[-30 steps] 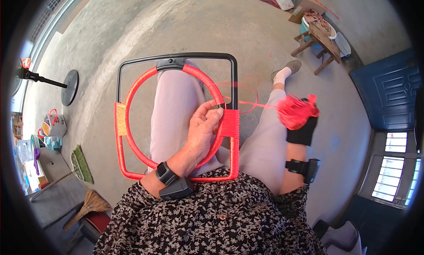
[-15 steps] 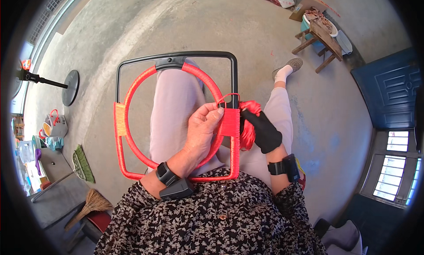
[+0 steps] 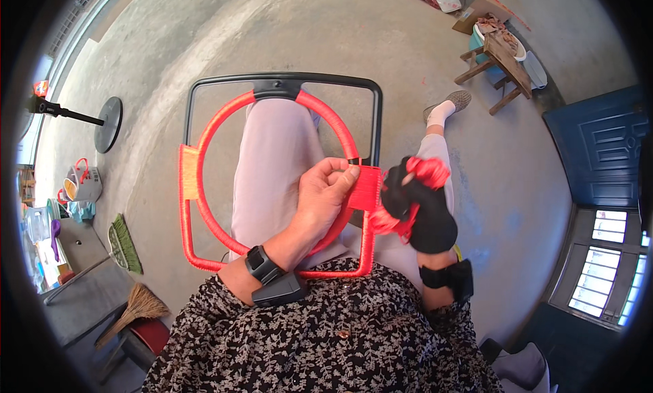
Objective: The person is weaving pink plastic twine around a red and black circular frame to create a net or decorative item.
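A black rectangular frame (image 3: 376, 114) with a ring (image 3: 207, 138) inside it rests across my lap. Red cord is wrapped round the ring and the frame's lower part, with an orange-red band (image 3: 190, 177) on the left side and a red band (image 3: 365, 189) on the right. My left hand (image 3: 325, 190), bare, pinches the top edge of the right band between thumb and fingers. To the right of the frame, my right hand (image 3: 423, 213), in a black fingerless glove, is closed round a bundle of red cord (image 3: 430, 170). Some of the bundle hangs below the glove.
A wooden stool (image 3: 503, 60) stands at the far right before a tub with cloth. On the left are a round black stand base (image 3: 109, 124), a white bag (image 3: 83, 184), a green brush (image 3: 124, 243) and a straw broom (image 3: 139, 311). A blue door (image 3: 598, 151) is at right.
My right hand has moved right and away from the frame with the cord bundle. The loose cord loop above the right band has been drawn down. The frame has shifted slightly right.
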{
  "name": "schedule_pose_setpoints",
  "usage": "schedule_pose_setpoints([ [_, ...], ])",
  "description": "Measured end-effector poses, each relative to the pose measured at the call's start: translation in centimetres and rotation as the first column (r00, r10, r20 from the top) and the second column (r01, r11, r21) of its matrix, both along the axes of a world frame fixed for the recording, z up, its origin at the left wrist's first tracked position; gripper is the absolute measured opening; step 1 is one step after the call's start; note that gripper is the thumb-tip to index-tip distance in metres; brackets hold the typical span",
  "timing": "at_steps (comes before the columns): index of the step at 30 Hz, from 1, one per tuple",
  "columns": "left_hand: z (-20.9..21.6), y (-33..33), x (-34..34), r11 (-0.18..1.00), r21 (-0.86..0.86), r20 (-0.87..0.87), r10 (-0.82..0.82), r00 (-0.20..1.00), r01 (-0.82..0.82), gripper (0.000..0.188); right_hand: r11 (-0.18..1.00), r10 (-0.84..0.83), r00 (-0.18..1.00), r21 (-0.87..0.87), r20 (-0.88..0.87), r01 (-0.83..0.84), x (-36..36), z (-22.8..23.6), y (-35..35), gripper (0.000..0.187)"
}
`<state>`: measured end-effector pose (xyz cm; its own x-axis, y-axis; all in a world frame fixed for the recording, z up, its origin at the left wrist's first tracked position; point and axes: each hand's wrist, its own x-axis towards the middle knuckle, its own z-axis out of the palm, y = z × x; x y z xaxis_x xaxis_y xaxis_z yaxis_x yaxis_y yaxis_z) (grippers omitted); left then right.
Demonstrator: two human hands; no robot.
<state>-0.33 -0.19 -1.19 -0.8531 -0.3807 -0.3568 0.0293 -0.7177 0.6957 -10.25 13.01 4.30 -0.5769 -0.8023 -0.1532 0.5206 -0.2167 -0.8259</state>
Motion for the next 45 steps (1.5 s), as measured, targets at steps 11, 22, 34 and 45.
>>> schedule_pose_setpoints([
  [11,0.2,-0.2,0.3,0.998,-0.054,0.008,0.029,1.0,-0.028,0.018,0.803,-0.505,0.862,0.345,-0.035,0.485,-6.9,-3.7,10.3,0.049],
  [22,0.2,0.2,0.3,0.935,-0.348,0.084,-0.037,0.996,0.064,0.019,0.549,0.828,0.313,0.787,-0.465,-0.282,-1.1,-5.9,2.1,0.047],
  [34,2.1,-0.5,0.5,0.315,-0.935,-0.055,0.327,0.943,-0.164,0.016,0.903,-0.423,0.899,-0.034,0.115,0.429,-5.7,-9.0,-0.8,0.057],
  [45,1.3,-0.6,0.0,0.254,-0.884,-0.295,0.347,0.89,-0.392,0.021,0.882,-0.137,0.573,0.164,-0.808,0.442,-0.5,-2.5,-2.3,0.028],
])
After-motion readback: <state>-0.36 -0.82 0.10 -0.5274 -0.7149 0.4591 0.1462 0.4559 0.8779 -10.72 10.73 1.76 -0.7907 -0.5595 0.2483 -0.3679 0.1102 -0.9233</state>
